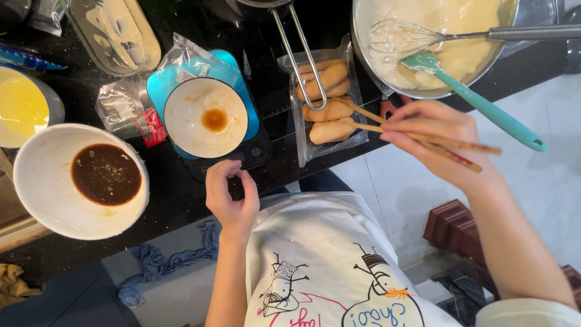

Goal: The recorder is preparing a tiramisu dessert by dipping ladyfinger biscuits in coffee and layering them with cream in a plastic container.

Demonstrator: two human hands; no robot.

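Head view: right hand (439,142) closed around wooden chopsticks (417,136), tips at 9 o'clock touching finger biscuits in clear packet (330,109). Left hand (231,200) empty, fingers loosely curled, resting on black counter (175,194) edge. At 12 o'clock of left hand, small white bowl (206,118) on digital scale (242,154). At 9 o'clock, large white bowl of dark liquid (82,181). At 12 o'clock of right hand, metal bowl of pale batter (436,42) with whisk (405,37) and teal spatula (478,100).

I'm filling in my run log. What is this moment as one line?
right hand: grip on chopsticks, tips at ladyfingers in open bag | left hand: empty, beside scale | bowl on scale
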